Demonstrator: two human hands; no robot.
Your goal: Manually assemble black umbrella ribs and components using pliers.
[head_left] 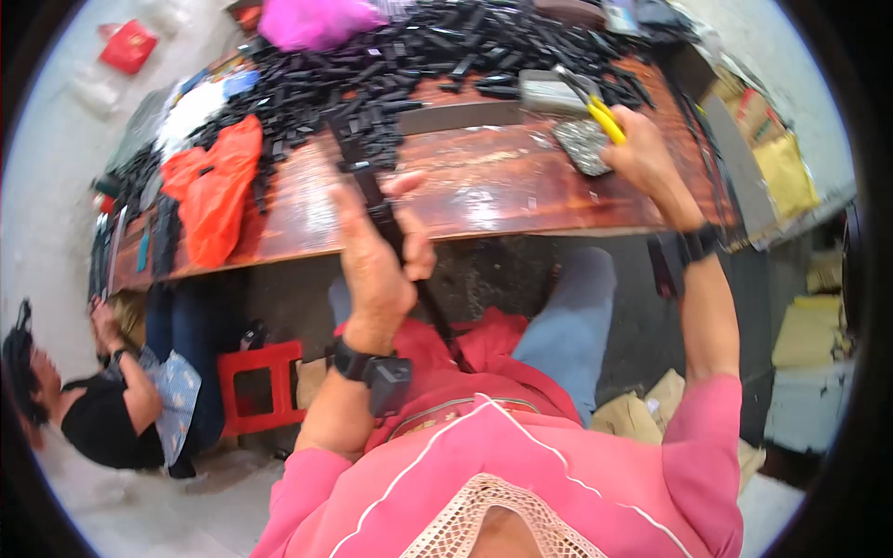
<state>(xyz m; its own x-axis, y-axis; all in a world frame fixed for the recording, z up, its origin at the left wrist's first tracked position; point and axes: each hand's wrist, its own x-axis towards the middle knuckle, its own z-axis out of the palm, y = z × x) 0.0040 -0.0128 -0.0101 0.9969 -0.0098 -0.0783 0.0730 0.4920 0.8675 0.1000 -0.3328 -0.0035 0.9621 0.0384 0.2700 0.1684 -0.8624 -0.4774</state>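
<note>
My left hand is closed round a long, narrow black piece, which slants from the tabletop down toward my lap; its exact kind is blurred. In my right hand is a pair of yellow-handled pliers, jaws pointing up and to the left. Just below the pliers lies a clear bag of small metal parts. A pale shallow container sits behind it, close to the jaws. Past both hands spreads a large heap of small black plastic parts.
The reddish wooden table carries a grey bar, an orange-red plastic bag and a pink bag. At the left, another person sits by a red stool. Cardboard and yellow packaging stand at the right.
</note>
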